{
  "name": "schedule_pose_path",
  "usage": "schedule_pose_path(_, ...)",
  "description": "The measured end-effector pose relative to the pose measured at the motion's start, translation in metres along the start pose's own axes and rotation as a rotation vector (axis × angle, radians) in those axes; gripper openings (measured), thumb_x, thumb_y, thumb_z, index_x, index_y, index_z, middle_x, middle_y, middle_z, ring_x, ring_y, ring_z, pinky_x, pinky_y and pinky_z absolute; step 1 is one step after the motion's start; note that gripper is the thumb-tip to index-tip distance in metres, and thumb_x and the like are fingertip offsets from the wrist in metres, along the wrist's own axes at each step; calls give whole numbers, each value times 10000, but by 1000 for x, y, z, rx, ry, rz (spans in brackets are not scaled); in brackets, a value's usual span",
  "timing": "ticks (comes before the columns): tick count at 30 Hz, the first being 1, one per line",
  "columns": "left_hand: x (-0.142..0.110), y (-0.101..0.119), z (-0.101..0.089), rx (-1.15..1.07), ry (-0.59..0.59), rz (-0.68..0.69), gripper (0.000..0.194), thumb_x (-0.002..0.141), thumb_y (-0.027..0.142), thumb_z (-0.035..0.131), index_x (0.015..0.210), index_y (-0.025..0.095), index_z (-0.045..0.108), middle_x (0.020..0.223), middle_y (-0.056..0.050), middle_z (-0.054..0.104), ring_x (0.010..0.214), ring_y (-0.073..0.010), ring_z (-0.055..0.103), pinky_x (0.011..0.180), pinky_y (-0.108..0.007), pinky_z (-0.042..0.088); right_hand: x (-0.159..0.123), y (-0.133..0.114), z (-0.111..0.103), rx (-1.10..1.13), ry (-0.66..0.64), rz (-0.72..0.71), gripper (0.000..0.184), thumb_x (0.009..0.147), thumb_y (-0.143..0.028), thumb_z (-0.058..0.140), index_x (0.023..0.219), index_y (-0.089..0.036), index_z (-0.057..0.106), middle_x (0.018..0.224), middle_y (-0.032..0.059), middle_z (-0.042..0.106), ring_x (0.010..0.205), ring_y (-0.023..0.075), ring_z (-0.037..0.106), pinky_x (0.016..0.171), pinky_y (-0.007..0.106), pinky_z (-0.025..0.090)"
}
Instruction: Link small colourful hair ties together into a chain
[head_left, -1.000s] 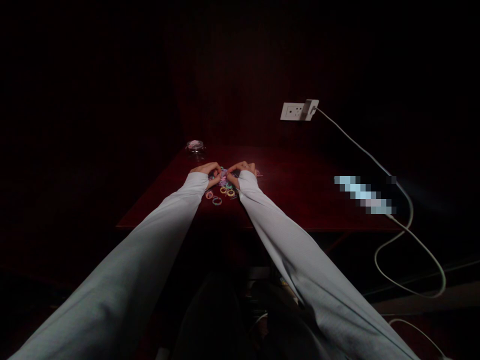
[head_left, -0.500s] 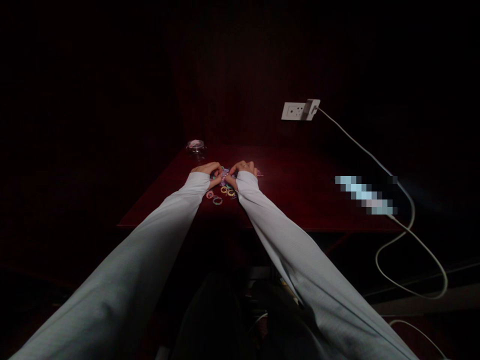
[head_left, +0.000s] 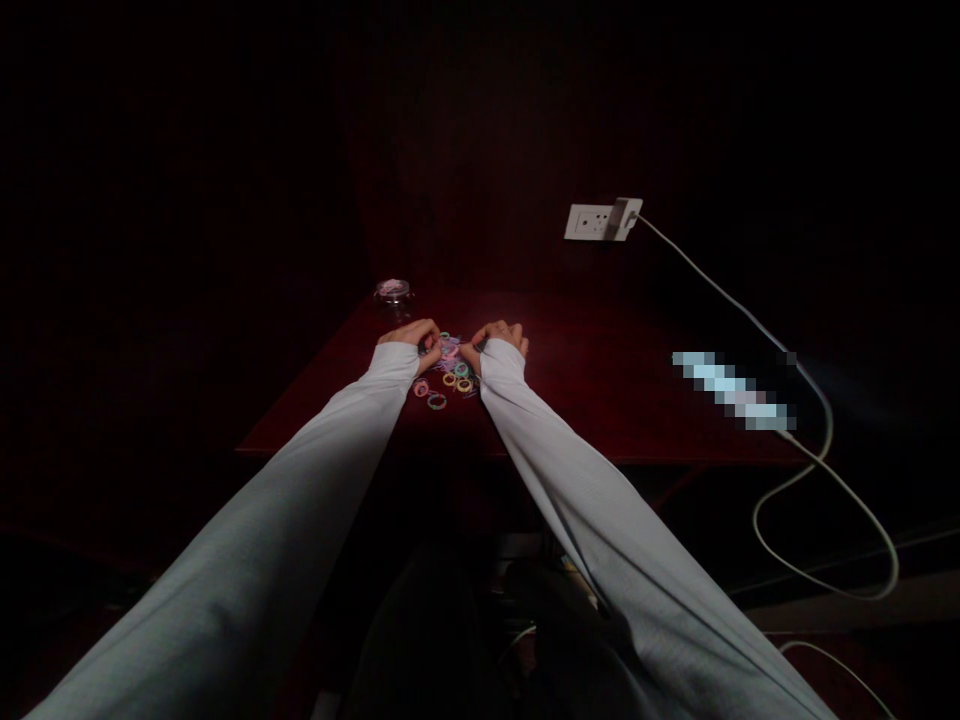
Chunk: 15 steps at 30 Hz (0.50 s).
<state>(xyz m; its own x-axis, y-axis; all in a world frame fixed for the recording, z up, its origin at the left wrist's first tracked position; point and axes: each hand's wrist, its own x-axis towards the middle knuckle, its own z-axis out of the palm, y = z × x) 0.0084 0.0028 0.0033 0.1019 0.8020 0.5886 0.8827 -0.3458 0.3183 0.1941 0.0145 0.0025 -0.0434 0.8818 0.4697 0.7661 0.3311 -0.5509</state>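
Note:
A small heap of colourful hair ties [head_left: 450, 352] lies on the dark red table in pink, lilac, green and yellow. On its left side is my left hand [head_left: 415, 336], with fingers curled and thumb drawn in toward them; anything held there is too small to make out. My right hand [head_left: 499, 340] is at the heap's right side, its fingers bent and close together, and their grip is hidden from this angle. Nearer to me are yellow hair ties [head_left: 464, 385], a pink hair tie [head_left: 421, 387] and a greenish hair tie [head_left: 436, 402].
A clear jar [head_left: 394, 293] with something pink at its top stands at the table's [head_left: 585, 400] back left. On the wall is a socket [head_left: 597, 222] with a charger [head_left: 627, 219] plugged in. Its white cable [head_left: 825, 405] loops down at right, by a blurred-out object [head_left: 731, 390].
My right hand has shifted slightly right, away from my left hand. More of the heap shows between them, including a green hair tie. My left hand has barely moved.

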Motion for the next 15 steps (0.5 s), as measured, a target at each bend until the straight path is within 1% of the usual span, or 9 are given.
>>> schedule_pose_path(7,0,2,-2,6,22,-43,47,819,231,659,840,250,622,838,10,712,775,-188,620,688,-291,414,3,5,0,4,39,49,147,861,-288,740,785,-235,626,1103,112,692,1198,348,505,1014,477,357)
schedule_pose_path(12,0,2,-3,3,44,-68,53,823,245,657,838,249,607,822,9,692,758,-187,610,689,-291,407,5,10,0,20,65,30,204,883,-359,731,770,-239,611,1074,113,676,1189,350,487,1014,497,355)
schedule_pose_path(15,-1,1,-4,3,52,-104,53,827,257,652,833,251,599,823,4,688,757,-191,607,687,-296,398,5,11,-1,27,71,43,232,903,-398,713,773,-235,610,1093,124,684,1197,361,494,1022,509,351)
